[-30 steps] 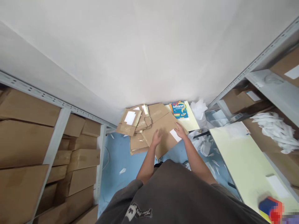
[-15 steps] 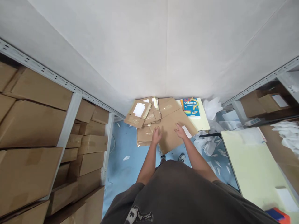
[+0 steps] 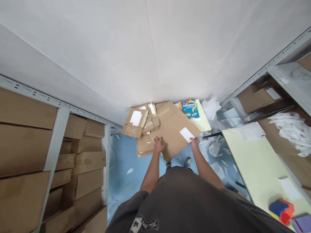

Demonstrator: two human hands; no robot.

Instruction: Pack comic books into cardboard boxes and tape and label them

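Observation:
A large flat piece of cardboard [image 3: 172, 131] lies in front of me, with a white label [image 3: 187, 134] near its right corner. My right hand [image 3: 194, 143] grips its edge beside that label, thumb on top and the other fingers hidden below. My left hand [image 3: 159, 144] rests on the cardboard's left side, fingers bent and slightly apart. Left of it are flattened cardboard pieces with clear tape [image 3: 145, 142] and a smaller cardboard piece [image 3: 134, 122] bearing white labels. Behind the right side, a blue book [image 3: 190, 109] lies on a pale yellow tabletop [image 3: 205, 123].
Shelves of cardboard boxes [image 3: 88, 158] stand at the left. At the right are a pale yellow table [image 3: 245, 155], crumpled white wrapping [image 3: 213, 147] and another shelf rack [image 3: 282, 69]. White scraps [image 3: 130, 171] lie on the blue floor.
My right hand has moved from the cardboard's surface to its right edge and closed there. My left hand stays near the left side. The view has shifted slightly to the right.

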